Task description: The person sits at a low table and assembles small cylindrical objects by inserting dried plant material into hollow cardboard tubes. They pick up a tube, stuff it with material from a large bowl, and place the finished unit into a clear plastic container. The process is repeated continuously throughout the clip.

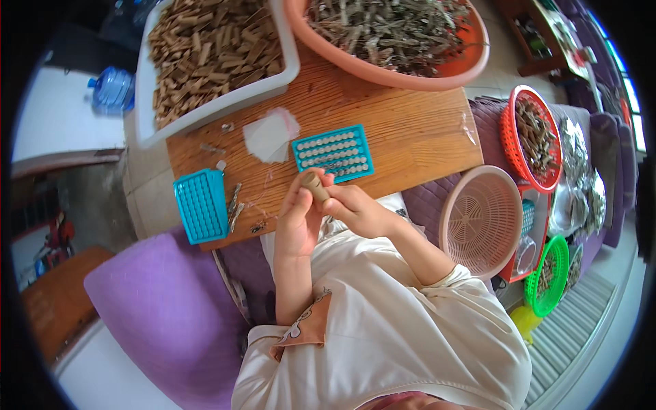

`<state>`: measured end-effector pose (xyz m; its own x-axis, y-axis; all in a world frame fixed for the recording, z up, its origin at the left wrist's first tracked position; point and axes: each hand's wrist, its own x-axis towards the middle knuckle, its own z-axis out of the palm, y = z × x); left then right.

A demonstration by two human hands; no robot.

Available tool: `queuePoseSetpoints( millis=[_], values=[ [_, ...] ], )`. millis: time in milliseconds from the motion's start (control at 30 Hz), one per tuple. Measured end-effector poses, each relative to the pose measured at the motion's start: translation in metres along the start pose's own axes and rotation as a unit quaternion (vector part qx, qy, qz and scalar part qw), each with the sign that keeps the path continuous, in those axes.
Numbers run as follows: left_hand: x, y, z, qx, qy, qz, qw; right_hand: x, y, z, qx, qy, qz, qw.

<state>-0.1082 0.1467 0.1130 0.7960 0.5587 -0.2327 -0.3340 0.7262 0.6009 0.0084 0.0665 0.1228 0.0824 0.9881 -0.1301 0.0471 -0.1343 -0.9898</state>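
Observation:
A small tan, tube-like roll (313,184) is pinched between my two hands above the table's near edge. My left hand (298,213) is closed around its left side. My right hand (360,210) grips it from the right with bent fingers. Just beyond my fingertips lies a turquoise tray (364,137) with rows of small round whitish pieces. Left of my hands, a second turquoise tray (198,205) with rows of hollows sits at the table edge. Thin whitish sheets (270,135) lie between the trays and the bins.
On the wooden table (424,130) stand a white bin (290,61) of brown strips and an orange basin (471,65) of silvery-grey strips. To the right are a red basket (509,137), a pink basket (482,222) and a green basket (564,263). A purple seat (164,307) is at left.

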Motion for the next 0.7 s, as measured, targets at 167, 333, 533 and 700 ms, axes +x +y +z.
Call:
queuePoseSetpoints(
  millis=[167,333,533,700],
  values=[
    [0.002,0.001,0.005,-0.004,-0.010,-0.022,1.000,-0.005,0.002,0.000,-0.001,0.017,-0.005,1.000],
    [0.001,-0.004,0.002,0.001,-0.004,-0.021,1.000,-0.006,0.011,0.005,0.005,0.041,-0.038,0.998],
    [0.000,0.000,-0.007,-0.039,-0.014,-0.006,0.999,-0.006,0.012,-0.001,-0.064,0.041,-0.051,0.996],
    [-0.006,0.019,-0.024,-0.110,0.030,0.004,0.993,0.002,0.021,-0.048,-0.222,0.280,-0.028,0.934]
  ],
)
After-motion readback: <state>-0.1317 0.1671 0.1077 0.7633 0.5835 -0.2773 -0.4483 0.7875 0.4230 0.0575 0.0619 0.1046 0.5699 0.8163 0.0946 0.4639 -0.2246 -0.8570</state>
